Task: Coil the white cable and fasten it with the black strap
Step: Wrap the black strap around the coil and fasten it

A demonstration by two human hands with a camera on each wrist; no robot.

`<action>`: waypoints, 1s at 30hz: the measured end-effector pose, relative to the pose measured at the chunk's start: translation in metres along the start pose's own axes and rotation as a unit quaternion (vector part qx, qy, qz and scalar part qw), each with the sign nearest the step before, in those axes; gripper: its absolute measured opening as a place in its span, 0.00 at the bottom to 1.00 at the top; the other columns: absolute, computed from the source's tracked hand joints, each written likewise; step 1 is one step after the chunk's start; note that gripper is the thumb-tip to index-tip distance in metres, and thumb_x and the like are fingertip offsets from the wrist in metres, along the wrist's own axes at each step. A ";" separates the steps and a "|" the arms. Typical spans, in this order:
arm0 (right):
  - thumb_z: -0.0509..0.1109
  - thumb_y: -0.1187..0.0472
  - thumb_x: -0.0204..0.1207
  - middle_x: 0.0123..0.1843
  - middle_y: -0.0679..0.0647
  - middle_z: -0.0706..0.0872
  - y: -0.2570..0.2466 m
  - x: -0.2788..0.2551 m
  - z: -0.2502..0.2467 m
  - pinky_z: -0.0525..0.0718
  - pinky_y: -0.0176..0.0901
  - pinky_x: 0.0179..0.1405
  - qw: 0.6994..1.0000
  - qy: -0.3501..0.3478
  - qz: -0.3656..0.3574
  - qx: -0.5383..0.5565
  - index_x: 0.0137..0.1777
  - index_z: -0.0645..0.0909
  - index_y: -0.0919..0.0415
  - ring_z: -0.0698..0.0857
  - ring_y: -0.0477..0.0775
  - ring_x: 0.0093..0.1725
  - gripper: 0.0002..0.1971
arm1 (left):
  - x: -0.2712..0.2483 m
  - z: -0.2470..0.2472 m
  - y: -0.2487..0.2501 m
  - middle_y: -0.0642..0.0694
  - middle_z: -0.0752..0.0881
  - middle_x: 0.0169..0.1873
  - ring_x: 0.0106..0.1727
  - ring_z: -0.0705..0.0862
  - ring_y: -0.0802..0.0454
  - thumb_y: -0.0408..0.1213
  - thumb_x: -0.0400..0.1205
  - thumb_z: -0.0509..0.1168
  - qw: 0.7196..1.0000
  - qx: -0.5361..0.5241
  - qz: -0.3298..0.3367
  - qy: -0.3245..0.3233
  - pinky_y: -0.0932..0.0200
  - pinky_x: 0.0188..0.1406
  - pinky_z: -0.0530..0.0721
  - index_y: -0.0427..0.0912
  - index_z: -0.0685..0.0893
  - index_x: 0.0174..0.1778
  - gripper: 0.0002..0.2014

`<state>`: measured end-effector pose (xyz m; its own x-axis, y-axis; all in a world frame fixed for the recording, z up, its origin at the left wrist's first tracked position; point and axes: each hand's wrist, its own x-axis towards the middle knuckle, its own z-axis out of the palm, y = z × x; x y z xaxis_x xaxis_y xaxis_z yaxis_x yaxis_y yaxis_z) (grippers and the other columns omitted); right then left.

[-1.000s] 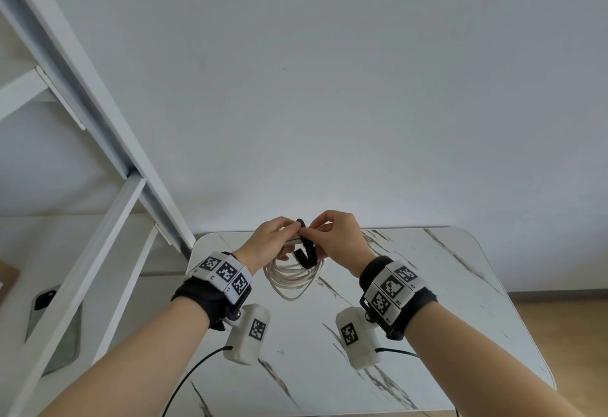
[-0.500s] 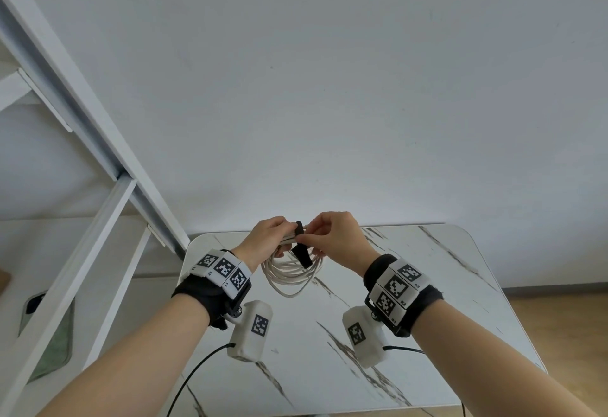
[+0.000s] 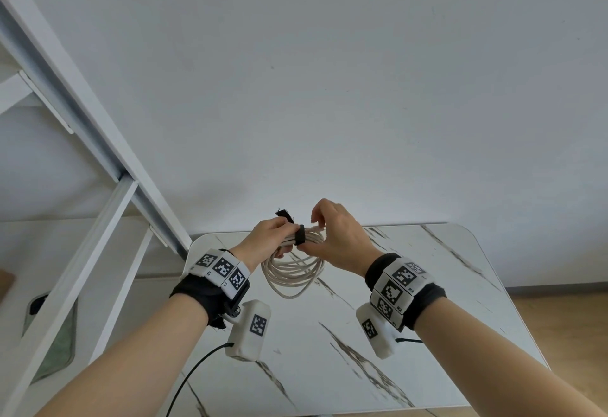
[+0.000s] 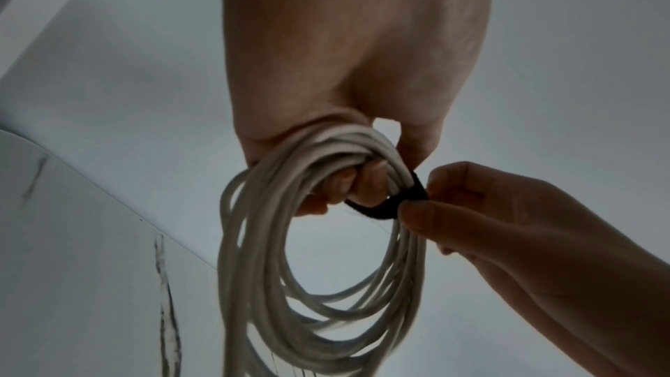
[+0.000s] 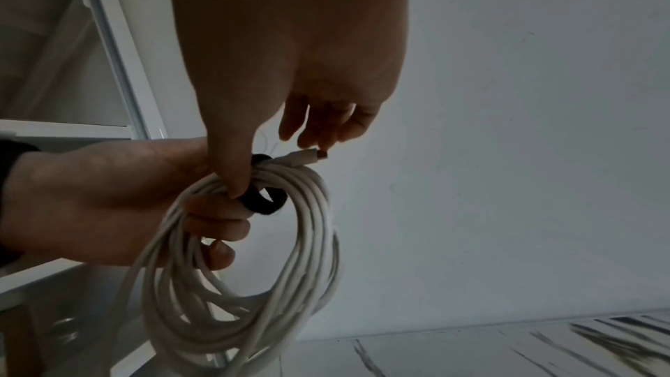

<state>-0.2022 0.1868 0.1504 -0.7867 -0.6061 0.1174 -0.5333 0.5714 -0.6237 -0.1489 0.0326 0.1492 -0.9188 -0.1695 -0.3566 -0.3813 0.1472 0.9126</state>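
Observation:
The white cable (image 3: 292, 273) hangs as a coil of several loops above the marble table (image 3: 427, 285). My left hand (image 3: 278, 239) grips the top of the coil, its fingers curled through the loops (image 4: 357, 182). The black strap (image 3: 299, 235) is wrapped round the bundled top, and a free end sticks up behind my left knuckles. My right hand (image 3: 317, 235) pinches the strap (image 4: 395, 204) between thumb and a curled finger. In the right wrist view the thumb presses on the strap (image 5: 266, 202) while the other fingers hang loose. The cable's plug end (image 5: 308, 158) pokes out beside the strap.
A white slanted frame (image 3: 98, 127) with a cross rail stands left of the table, close to my left forearm. A plain wall rises just behind the table. A phone (image 3: 49, 334) lies low on the left, behind the frame. Wood floor shows at the right.
The strap, which hung down in front of the coil, now goes round the top of the bundle. My right fingers have lifted off it, leaving the thumb and one finger on it.

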 end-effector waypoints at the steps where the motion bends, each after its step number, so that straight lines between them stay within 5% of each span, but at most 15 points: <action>1: 0.76 0.49 0.65 0.45 0.47 0.77 0.001 0.000 0.000 0.72 0.41 0.42 1.000 -0.004 -0.002 0.001 0.51 0.71 0.57 0.76 0.51 0.46 0.21 | 0.000 0.000 0.000 0.42 0.77 0.24 0.19 0.72 0.55 0.36 0.83 0.61 1.000 0.002 0.001 -0.002 0.65 0.23 0.69 0.36 0.77 0.36 0.10; 7: 0.76 0.49 0.66 0.54 0.49 0.81 0.002 0.005 -0.004 0.77 0.49 0.60 0.994 -0.095 0.027 0.049 0.62 0.66 0.53 0.81 0.52 0.56 0.29 | 0.004 -0.003 -0.002 0.40 0.76 0.28 0.25 0.73 0.51 0.35 0.83 0.61 0.999 0.020 0.013 -0.026 0.64 0.23 0.70 0.35 0.77 0.41 0.08; 14: 0.81 0.53 0.62 0.44 0.55 0.88 0.005 0.007 -0.004 0.78 0.43 0.39 0.967 -0.150 0.111 0.175 0.43 0.70 0.54 0.81 0.50 0.36 0.21 | 0.005 -0.005 -0.006 0.40 0.74 0.28 0.24 0.71 0.51 0.35 0.83 0.62 0.998 0.037 0.038 -0.044 0.65 0.24 0.69 0.37 0.76 0.34 0.12; 19: 0.81 0.62 0.64 0.43 0.52 0.89 0.004 0.006 -0.003 0.83 0.42 0.46 0.948 -0.175 0.120 0.239 0.55 0.76 0.57 0.86 0.49 0.40 0.22 | 0.005 -0.005 -0.008 0.42 0.76 0.27 0.24 0.72 0.52 0.35 0.83 0.62 0.997 0.040 0.029 -0.057 0.64 0.25 0.70 0.36 0.77 0.37 0.10; 30: 0.79 0.56 0.65 0.30 0.48 0.84 -0.002 0.011 -0.009 0.72 0.34 0.35 0.942 -0.235 0.148 0.190 0.54 0.80 0.58 0.81 0.43 0.30 0.19 | 0.002 -0.009 -0.005 0.50 0.76 0.21 0.21 0.72 0.56 0.35 0.83 0.62 0.995 0.048 0.039 -0.082 0.67 0.25 0.69 0.40 0.75 0.31 0.14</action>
<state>-0.2129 0.1837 0.1602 -0.6116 -0.6806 -0.4034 -0.0932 0.5683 -0.8175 -0.1479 0.0227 0.1455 -0.9470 0.0052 -0.3211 -0.3098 0.2478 0.9179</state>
